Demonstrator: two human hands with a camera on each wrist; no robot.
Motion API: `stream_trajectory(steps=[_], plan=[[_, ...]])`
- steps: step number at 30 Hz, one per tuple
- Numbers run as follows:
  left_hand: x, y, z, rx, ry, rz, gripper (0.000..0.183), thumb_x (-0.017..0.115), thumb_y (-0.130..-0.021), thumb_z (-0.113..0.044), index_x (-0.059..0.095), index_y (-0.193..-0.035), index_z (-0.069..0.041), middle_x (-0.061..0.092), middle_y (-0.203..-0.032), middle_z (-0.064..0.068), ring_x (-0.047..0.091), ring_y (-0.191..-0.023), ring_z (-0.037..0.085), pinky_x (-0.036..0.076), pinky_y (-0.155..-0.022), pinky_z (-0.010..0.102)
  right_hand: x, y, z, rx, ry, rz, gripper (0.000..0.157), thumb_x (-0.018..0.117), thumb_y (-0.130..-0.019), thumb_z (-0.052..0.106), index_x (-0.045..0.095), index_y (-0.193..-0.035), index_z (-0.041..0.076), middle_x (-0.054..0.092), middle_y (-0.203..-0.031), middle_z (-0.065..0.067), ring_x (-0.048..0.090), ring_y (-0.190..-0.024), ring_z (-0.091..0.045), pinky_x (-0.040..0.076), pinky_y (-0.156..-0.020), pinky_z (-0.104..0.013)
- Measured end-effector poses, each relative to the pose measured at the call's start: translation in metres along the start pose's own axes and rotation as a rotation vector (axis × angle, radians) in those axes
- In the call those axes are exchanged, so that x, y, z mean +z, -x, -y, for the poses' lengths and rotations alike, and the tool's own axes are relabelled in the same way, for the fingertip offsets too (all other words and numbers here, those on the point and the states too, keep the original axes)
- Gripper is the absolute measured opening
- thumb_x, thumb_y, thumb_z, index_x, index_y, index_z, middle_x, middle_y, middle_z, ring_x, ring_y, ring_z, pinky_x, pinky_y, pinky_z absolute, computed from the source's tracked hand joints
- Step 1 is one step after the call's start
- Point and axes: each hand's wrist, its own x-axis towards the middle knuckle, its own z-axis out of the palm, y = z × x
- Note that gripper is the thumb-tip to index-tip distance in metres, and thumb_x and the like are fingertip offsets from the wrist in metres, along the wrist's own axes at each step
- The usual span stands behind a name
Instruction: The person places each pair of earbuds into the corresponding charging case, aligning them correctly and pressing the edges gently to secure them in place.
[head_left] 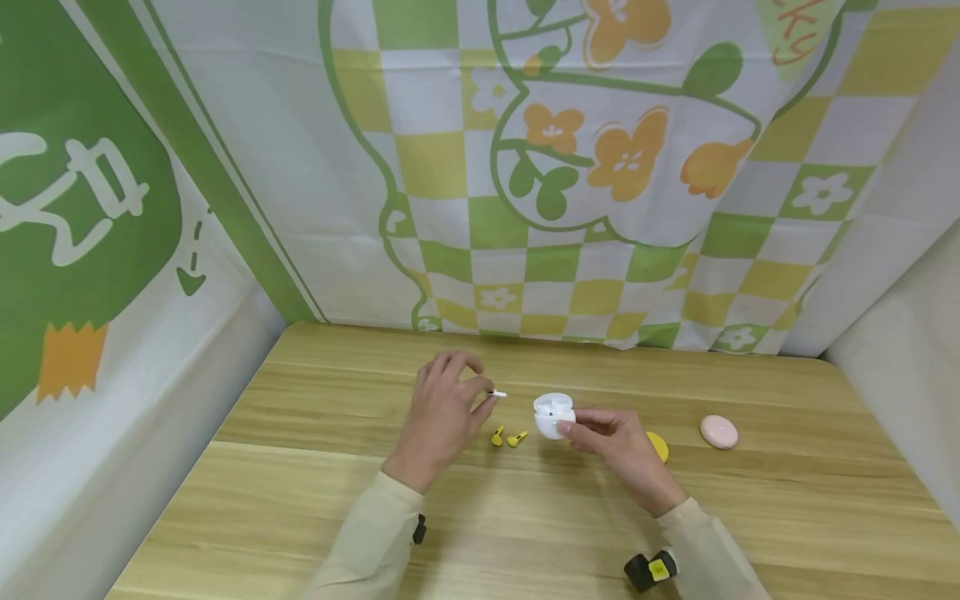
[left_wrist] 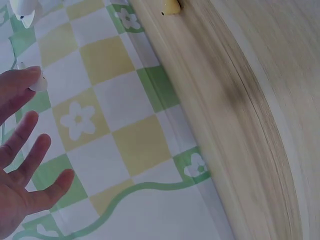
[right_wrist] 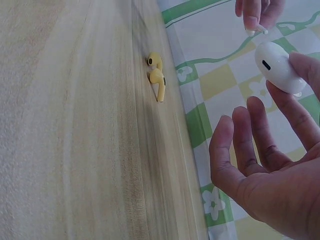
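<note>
Between thumb and forefinger my left hand (head_left: 444, 414) pinches a white earbud (head_left: 498, 393), its other fingers spread in the left wrist view. To its right, my right hand (head_left: 618, 446) grips a small white charging case (head_left: 553, 421) by its side, lid up. Something dark shows inside the case, too small to make out. The right wrist view shows the underside of the case (right_wrist: 280, 67) with a dark port slot. Two yellow earbuds (head_left: 498, 436) lie on the table below and between the hands.
A round yellow case (head_left: 657, 447) sits partly hidden behind my right hand. Farther right is a pink round case (head_left: 719, 432). Both rest on the wooden table (head_left: 300, 500), and a checkered curtain (head_left: 525, 267) hangs along its back edge.
</note>
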Motion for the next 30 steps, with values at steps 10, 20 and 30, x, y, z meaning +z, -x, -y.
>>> stream_trajectory(steps=[10,20,30], plan=[[0.001,-0.003,-0.007,0.078,0.049,-0.037,0.009,0.087,-0.081,-0.018,0.079,-0.084,-0.014,0.064,-0.11,0.006,0.057,-0.108,0.032,0.049,-0.093,0.055,0.001,0.0,0.0,0.008,-0.005,0.008,0.034,0.075,-0.094,0.02,0.071,-0.119,-0.003,0.072,-0.114,-0.012,0.065,-0.102,-0.036,0.055,-0.09,-0.048],[-0.001,-0.008,-0.014,0.158,0.05,-0.038,0.008,0.087,-0.082,-0.016,0.08,-0.085,-0.015,0.064,-0.11,0.006,0.058,-0.107,0.03,0.048,-0.095,0.053,0.002,-0.001,0.0,-0.041,0.026,0.051,0.029,0.074,-0.095,0.019,0.073,-0.115,-0.002,0.072,-0.111,-0.011,0.066,-0.095,-0.033,0.056,-0.086,-0.044],[0.001,-0.01,-0.019,0.207,0.071,-0.009,0.008,0.086,-0.082,-0.013,0.08,-0.087,-0.015,0.066,-0.112,0.008,0.057,-0.111,0.03,0.046,-0.1,0.052,0.004,-0.001,0.001,-0.071,0.044,0.081,0.027,0.073,-0.096,0.02,0.075,-0.112,-0.001,0.071,-0.115,-0.015,0.067,-0.098,-0.03,0.056,-0.086,-0.046]])
